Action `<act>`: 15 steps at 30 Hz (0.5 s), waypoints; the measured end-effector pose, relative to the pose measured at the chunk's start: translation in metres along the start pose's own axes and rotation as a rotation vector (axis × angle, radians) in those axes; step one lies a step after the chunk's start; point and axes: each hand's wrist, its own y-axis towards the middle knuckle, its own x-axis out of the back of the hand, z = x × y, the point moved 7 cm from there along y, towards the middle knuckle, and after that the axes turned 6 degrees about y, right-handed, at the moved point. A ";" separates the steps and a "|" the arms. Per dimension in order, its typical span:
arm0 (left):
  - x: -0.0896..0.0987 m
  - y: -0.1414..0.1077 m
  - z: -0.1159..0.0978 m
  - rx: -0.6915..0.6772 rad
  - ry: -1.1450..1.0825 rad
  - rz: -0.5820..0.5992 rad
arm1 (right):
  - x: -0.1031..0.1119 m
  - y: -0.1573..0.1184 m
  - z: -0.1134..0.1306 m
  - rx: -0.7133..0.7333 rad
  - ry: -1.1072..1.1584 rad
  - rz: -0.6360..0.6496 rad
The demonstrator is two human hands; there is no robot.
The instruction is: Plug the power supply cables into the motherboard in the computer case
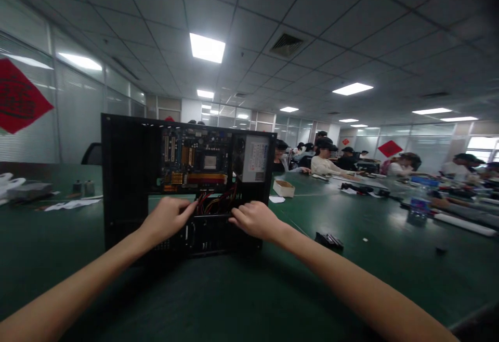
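Note:
An open black computer case (125,175) stands upright on the green table in front of me. Inside it are a motherboard (195,157) with a square metal chip, a power supply (255,157) with a white label at upper right, and a bundle of red, yellow and black cables (212,202). My left hand (167,216) reaches into the lower middle, thumb and fingers closed beside the cables, near the top edge of the drive cage (210,234). My right hand (253,220) has its fingers curled at the right end of that edge. What either hand grips is hidden.
On the green table (304,290) lie a small black part (329,240) and an open cardboard box (284,188) to the right. A grey box (29,191) and white paper (74,204) are at left. Several people sit at tables behind, on the right.

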 end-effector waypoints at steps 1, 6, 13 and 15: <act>0.002 -0.005 -0.001 0.017 0.008 -0.014 | -0.002 -0.013 0.000 0.018 -0.064 -0.015; 0.007 0.002 0.003 0.121 -0.005 -0.075 | -0.012 -0.029 -0.007 -0.014 -0.171 0.000; -0.002 0.017 0.033 0.235 -0.150 0.014 | -0.014 -0.015 0.006 -0.053 -0.184 0.055; -0.003 0.019 0.043 0.243 -0.135 0.015 | -0.013 -0.011 0.013 -0.062 -0.197 0.069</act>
